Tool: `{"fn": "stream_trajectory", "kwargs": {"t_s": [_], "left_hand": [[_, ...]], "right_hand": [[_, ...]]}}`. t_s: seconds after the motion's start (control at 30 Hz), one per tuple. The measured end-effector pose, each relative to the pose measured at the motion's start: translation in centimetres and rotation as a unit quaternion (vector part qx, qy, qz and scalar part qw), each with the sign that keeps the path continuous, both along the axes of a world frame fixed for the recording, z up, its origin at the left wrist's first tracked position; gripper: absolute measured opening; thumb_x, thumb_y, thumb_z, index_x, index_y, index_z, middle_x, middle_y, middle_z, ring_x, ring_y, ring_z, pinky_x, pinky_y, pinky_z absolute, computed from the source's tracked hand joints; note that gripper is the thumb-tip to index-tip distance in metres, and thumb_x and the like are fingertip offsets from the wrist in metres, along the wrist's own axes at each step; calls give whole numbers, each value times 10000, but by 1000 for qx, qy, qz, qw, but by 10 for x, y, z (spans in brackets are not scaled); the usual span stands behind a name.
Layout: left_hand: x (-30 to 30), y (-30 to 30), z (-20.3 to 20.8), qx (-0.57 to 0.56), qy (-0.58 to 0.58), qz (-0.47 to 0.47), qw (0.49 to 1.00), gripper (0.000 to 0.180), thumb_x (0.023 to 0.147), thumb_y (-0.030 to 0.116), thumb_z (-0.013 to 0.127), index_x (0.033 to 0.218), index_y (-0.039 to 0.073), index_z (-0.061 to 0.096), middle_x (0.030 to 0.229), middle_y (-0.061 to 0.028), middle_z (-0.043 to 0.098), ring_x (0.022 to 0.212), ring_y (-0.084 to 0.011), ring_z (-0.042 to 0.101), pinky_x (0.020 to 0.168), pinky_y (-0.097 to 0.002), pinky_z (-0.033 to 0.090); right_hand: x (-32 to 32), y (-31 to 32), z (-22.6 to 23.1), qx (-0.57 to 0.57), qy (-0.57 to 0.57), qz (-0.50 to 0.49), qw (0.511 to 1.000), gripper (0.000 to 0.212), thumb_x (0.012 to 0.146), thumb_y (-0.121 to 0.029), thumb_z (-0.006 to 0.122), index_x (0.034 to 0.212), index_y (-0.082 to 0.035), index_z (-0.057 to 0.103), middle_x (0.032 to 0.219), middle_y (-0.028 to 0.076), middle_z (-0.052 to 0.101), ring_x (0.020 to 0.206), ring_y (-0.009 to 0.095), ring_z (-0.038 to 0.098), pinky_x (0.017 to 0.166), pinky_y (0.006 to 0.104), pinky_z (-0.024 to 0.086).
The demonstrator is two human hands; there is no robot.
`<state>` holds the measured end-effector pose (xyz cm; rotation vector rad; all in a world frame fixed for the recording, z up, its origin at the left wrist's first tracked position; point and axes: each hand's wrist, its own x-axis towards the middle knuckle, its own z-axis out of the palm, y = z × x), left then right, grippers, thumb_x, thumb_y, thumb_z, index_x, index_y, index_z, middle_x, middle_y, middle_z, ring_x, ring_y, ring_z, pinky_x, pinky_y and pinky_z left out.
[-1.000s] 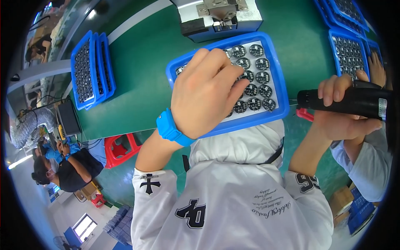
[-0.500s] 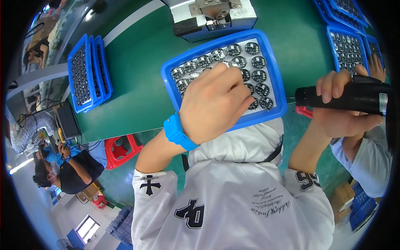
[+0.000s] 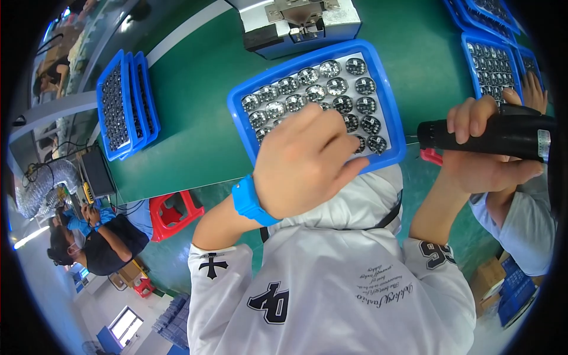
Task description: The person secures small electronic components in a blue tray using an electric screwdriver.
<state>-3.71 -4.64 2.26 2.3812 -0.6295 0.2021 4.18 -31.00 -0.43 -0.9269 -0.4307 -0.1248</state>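
Note:
My left hand (image 3: 310,155), with a blue wristband, is over the near part of a blue tray (image 3: 238,121). Its fingers curl down and its thumb points right; the fingertips and whatever they hold are hidden beneath the hand. Rows of small round circuit boards (image 3: 337,86) lie on the tray's white liner. Off to the right, my right hand (image 3: 473,154) is wrapped around a black electric screwdriver (image 3: 503,135), held nearly level, its thin tip pointing left toward the tray's right side.
A metal-and-white device (image 3: 302,26) stands beyond the tray. Stacked blue trays of boards (image 3: 115,109) sit on the left, with more trays (image 3: 490,65) at the far right. Another person's hand (image 3: 534,94) is by those. A red stool (image 3: 171,216) stands lower left.
My left hand has drawn back slightly toward me, uncovering more of the middle boards. My right hand and the screwdriver stay nearly where they were.

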Motion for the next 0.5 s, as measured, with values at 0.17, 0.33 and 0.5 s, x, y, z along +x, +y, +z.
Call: {"fn": "stream_trajectory", "kwargs": {"t_s": [0.17,0.33,0.5], "left_hand": [[-5,-7,-21,8,-40,-10,999,190,670,118,819,750,63,655,820,-49,519,786,-227,559,630,-346,499],[-8,-8,-25,32,-46,23,998,188,685,100,805,702,64,621,808,-45,512,778,-219,556,611,-333,509],[-8,-1,-11,-2,-3,33,999,231,676,96,861,844,54,708,842,-60,572,789,-245,582,644,-361,508]], "right_hand": [[-1,-1,-1,-1,0,4,1000,1138,828,-963,361,1460,-19,438,793,86,558,610,179,530,588,356,468],[-3,3,-2,3,5,7,1000,1140,826,-965,356,1464,-24,435,794,84,555,608,180,526,590,359,465],[-3,3,-1,5,7,4,1000,1144,822,-968,355,1469,-28,430,793,82,551,613,184,528,596,366,465]]}}
